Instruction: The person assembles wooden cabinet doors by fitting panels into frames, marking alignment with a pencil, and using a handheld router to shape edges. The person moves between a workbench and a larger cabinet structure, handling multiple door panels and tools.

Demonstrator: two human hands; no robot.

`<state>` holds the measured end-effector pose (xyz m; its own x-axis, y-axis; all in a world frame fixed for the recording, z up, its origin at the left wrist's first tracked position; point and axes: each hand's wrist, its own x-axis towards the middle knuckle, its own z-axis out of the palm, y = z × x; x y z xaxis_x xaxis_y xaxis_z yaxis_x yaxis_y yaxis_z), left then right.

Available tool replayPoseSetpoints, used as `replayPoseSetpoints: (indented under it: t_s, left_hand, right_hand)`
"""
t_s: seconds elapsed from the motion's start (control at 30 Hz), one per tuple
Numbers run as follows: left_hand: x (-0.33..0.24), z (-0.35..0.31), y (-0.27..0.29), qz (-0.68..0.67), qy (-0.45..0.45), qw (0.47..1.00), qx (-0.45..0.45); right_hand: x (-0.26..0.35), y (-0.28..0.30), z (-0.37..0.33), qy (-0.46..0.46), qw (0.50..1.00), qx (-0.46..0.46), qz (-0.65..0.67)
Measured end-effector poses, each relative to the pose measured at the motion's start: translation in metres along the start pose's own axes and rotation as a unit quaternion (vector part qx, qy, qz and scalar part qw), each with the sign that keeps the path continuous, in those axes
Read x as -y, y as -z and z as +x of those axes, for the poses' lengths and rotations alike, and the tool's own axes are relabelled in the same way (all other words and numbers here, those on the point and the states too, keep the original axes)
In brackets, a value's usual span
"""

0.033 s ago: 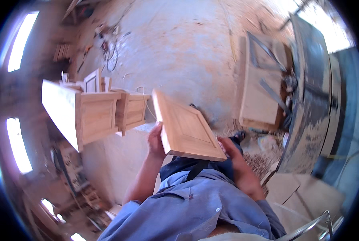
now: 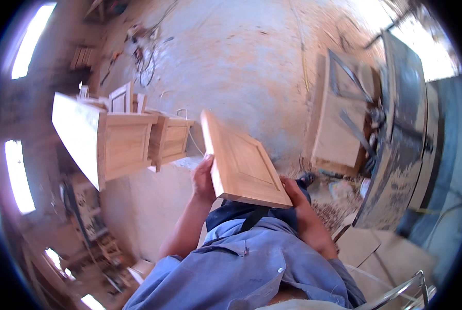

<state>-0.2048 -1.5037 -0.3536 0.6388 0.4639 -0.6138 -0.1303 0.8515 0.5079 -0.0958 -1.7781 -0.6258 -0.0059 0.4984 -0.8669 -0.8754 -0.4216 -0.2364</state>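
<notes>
A pale wooden panel door [image 2: 249, 163] with a raised frame around a recessed centre is held tilted in front of my waist. My left hand [image 2: 203, 178] grips its left edge, thumb up along the side and the other fingers mostly out of sight behind. On the opposite edge, near the lower right corner, my right hand [image 2: 293, 192] is closed round the wood. Left of the panel stand wooden cabinets [image 2: 130, 142] of the same pale timber, with framed panels on their sides.
At the right, a long worn metal machine [image 2: 396, 134] stands beside a board-topped block [image 2: 339, 126] with metal bars on it. Wood shavings [image 2: 326, 212] lie near my foot. Cables and tools [image 2: 143, 54] are on the dusty floor at the far left.
The view has turned slightly, shifting the machine and block a little lower. The panel has moved slightly to the right, with both hands still on it.
</notes>
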Motion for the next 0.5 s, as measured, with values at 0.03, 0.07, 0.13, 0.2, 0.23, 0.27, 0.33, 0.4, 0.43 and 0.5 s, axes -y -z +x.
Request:
replayPoseSetpoints:
  t_s: [0.03,0.07,0.13,0.2,0.23,0.27,0.33,0.4,0.43,0.5]
  left_hand:
    - [-0.014,-0.003,-0.002,-0.015,-0.008,1.0,0.004]
    - [-0.03,-0.001,-0.007,-0.026,-0.009,1.0,0.012]
    - [-0.062,0.01,-0.01,-0.054,-0.028,0.997,0.052]
    - [-0.103,0.022,-0.014,-0.061,-0.059,0.993,0.087]
    - [-0.119,0.024,-0.014,-0.057,-0.074,0.992,0.09]
    - [-0.133,0.027,-0.012,-0.052,-0.09,0.99,0.091]
    - [-0.162,0.033,-0.003,-0.058,-0.105,0.989,0.086]
    - [-0.184,0.036,0.002,-0.07,-0.134,0.985,0.088]
    - [-0.198,0.033,0.002,-0.089,-0.144,0.98,0.107]
    - [-0.221,0.036,0.018,-0.093,-0.147,0.977,0.12]
  right_hand:
    - [0.017,-0.032,-0.016,-0.025,0.996,0.014,0.084]
    - [0.035,-0.055,-0.027,-0.02,0.997,0.015,0.073]
    - [0.081,-0.094,-0.038,-0.001,0.998,0.019,0.053]
    - [0.12,-0.124,-0.03,-0.004,0.999,-0.027,-0.034]
    - [0.135,-0.138,-0.028,-0.011,0.996,-0.048,-0.077]
    - [0.152,-0.153,-0.023,0.006,0.991,-0.039,-0.129]
    - [0.189,-0.197,-0.017,0.047,0.975,-0.017,-0.218]
    - [0.214,-0.22,0.002,0.087,0.968,-0.016,-0.233]
    - [0.227,-0.231,0.01,0.107,0.965,-0.015,-0.238]
    - [0.261,-0.266,0.002,0.188,0.917,-0.067,-0.345]
